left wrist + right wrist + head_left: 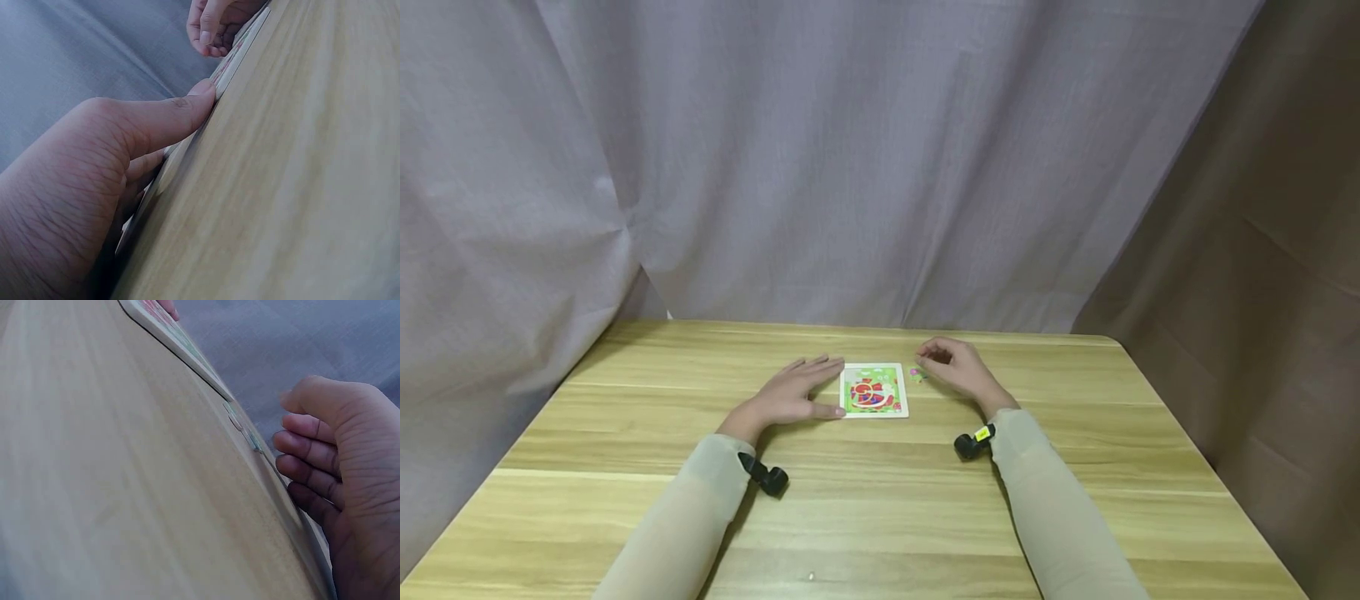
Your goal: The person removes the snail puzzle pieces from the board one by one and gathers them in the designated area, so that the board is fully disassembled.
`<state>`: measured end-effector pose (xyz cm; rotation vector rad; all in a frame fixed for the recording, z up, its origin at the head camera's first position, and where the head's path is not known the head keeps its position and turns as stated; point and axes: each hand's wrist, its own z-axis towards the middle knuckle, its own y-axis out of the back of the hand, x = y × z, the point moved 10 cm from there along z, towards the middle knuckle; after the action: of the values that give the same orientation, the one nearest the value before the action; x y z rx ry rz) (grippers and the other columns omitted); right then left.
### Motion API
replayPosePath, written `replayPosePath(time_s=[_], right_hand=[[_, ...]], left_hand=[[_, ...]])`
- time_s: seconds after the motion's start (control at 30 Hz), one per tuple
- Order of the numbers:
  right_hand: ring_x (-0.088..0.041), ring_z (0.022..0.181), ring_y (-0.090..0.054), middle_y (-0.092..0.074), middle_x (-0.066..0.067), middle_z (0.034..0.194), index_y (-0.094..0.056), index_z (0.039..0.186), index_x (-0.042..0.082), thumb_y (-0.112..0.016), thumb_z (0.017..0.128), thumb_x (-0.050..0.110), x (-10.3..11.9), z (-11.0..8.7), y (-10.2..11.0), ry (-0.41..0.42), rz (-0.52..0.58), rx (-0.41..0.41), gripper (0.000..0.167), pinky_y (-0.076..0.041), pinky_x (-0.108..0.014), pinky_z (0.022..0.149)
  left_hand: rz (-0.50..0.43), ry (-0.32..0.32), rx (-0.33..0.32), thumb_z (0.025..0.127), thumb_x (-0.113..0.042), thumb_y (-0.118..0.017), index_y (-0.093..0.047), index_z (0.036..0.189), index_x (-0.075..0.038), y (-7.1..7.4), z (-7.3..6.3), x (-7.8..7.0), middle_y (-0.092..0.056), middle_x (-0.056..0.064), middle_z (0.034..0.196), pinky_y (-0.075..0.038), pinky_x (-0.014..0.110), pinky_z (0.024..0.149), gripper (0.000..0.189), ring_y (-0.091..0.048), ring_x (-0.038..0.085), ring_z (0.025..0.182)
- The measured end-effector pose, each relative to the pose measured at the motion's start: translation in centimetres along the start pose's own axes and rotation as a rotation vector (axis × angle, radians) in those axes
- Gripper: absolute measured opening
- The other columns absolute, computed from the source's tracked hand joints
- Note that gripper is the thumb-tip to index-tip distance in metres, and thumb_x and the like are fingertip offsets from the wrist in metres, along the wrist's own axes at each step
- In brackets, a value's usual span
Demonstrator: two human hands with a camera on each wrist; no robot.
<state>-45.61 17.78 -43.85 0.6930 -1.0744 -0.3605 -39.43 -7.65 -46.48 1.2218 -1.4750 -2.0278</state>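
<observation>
A square jigsaw puzzle board (905, 404) with a white rim and a bright red and green picture lies flat on the table. Its picture has a greyish patch at the upper left. My left hand (793, 392) rests at the board's left side, fingers extended, with thumb and fingertips touching the rim; in the left wrist view the thumb (169, 122) presses the edge. Just right of the board lies a small colourful puzzle piece (917, 375), also seen in the right wrist view (242, 427). Beside that piece, my right hand (958, 367) hovers with loosely bent fingers, nothing visible in them.
The wooden table (865, 517) extends around the board to both sides and toward me. A grey curtain (820, 167) hangs behind its far edge, and a darker brown curtain (1247, 275) hangs at the right. A tiny speck (811, 576) lies near the front.
</observation>
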Motion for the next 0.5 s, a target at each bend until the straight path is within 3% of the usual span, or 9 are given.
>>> replayPosePath(time_s=[0.13, 0.3, 0.5], right_hand=[[-0.017, 0.091, -0.065, -0.072, 0.001, 0.099, -0.074, 0.108, 0.014, -0.072, 0.095, 0.03, 0.3, 0.5, -0.6, -0.019, 0.015, 0.021, 0.021, -0.053, -0.037, 0.085], [-0.018, 0.098, -0.065, -0.072, -0.001, 0.107, -0.073, 0.113, 0.013, -0.07, 0.096, 0.031, 1.6, 1.5, -2.4, -0.017, 0.036, 0.103, 0.026, -0.053, -0.04, 0.091], [-0.015, 0.101, -0.065, -0.072, 0.003, 0.108, -0.076, 0.111, 0.016, -0.07, 0.096, 0.032, 3.0, 2.8, -4.7, 0.003, 0.022, 0.174, 0.023, -0.052, -0.038, 0.096]], left_hand=[[0.002, -0.002, 0.003, 0.086, -0.07, -0.06, -0.029, 0.16, -0.018, 0.0, 0.0, 0.0, -0.024, 0.001, 0.166, -0.006, 0.051, 0.124, 0.096, -0.016, 0.026, 0.153], [0.011, 0.001, -0.002, 0.086, -0.069, -0.061, -0.03, 0.16, -0.017, 0.2, 0.0, 0.1, -0.025, 0.003, 0.165, -0.007, 0.052, 0.124, 0.095, -0.017, 0.028, 0.153], [-0.002, 0.005, 0.001, 0.085, -0.068, -0.062, -0.03, 0.159, -0.018, 0.1, 0.1, 0.1, -0.026, 0.001, 0.165, -0.006, 0.051, 0.124, 0.095, -0.017, 0.026, 0.153]])
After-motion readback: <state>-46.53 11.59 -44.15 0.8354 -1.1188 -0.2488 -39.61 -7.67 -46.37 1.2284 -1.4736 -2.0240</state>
